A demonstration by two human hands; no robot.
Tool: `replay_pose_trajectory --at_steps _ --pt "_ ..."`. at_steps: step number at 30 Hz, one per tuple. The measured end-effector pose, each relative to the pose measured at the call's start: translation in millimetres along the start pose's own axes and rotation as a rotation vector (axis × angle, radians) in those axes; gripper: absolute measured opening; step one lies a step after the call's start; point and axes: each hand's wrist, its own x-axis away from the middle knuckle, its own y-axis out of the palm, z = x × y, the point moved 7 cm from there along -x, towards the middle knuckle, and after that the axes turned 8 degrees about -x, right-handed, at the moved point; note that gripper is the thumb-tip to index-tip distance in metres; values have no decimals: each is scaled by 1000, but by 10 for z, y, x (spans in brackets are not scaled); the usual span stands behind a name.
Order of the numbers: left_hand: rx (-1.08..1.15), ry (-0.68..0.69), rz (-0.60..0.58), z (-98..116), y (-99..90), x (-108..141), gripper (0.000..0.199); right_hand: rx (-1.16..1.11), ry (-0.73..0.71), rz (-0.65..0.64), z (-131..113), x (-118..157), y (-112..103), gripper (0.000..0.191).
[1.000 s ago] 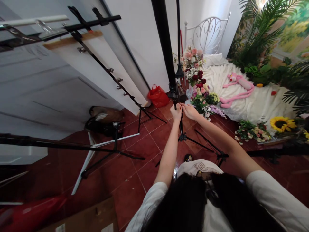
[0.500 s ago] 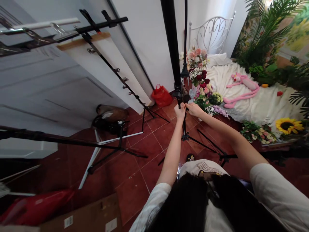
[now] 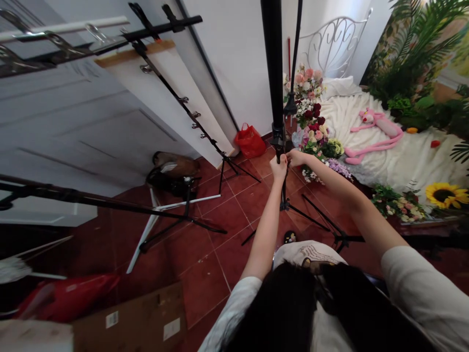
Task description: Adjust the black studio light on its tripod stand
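A black upright stand (image 3: 273, 63) rises in front of me, its tripod legs spread on the floor. My left hand (image 3: 279, 167) is wrapped round the stand's pole just below a joint collar. Close beside it on the right, my right hand (image 3: 295, 158) has its fingers closed at the pole; whatever they pinch is too small to make out. A black cable with a plug (image 3: 290, 105) hangs just above my right hand, alongside the stand.
A red bag (image 3: 250, 141) sits by the wall. Flowers (image 3: 311, 117), a pink plush toy (image 3: 381, 129) and a sunflower (image 3: 442, 194) are at right. Clipped backdrop stands (image 3: 172, 90) are at left, a cardboard box (image 3: 139, 318) at lower left.
The view has shifted, so the stand and surroundings appear farther right. Both hands remain at the pole, with the right hand's fingers slightly more bent round it.
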Motion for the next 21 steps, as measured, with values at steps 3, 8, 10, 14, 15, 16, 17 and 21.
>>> replay_pose_trajectory --at_steps 3,8,10,14,15,16,17,21 --pt "8 -16 -3 -3 8 1 75 -385 135 -123 258 286 77 29" --pt "19 -28 12 -18 5 -12 76 -717 182 48 525 548 198 30" --pt "16 -28 21 -27 -1 -14 75 -675 157 115 563 554 292 33" --pt "38 -22 15 -37 8 -4 75 -620 114 235 581 518 442 43" --pt "38 -22 16 -38 8 -1 75 -641 109 275 586 511 454 44" --pt "34 -22 19 -39 6 1 75 -671 109 317 594 507 458 45" --pt "29 -22 23 -40 3 3 74 -706 115 358 605 506 453 45" --pt "21 -24 22 -50 -4 -6 74 -856 200 441 684 507 415 41"
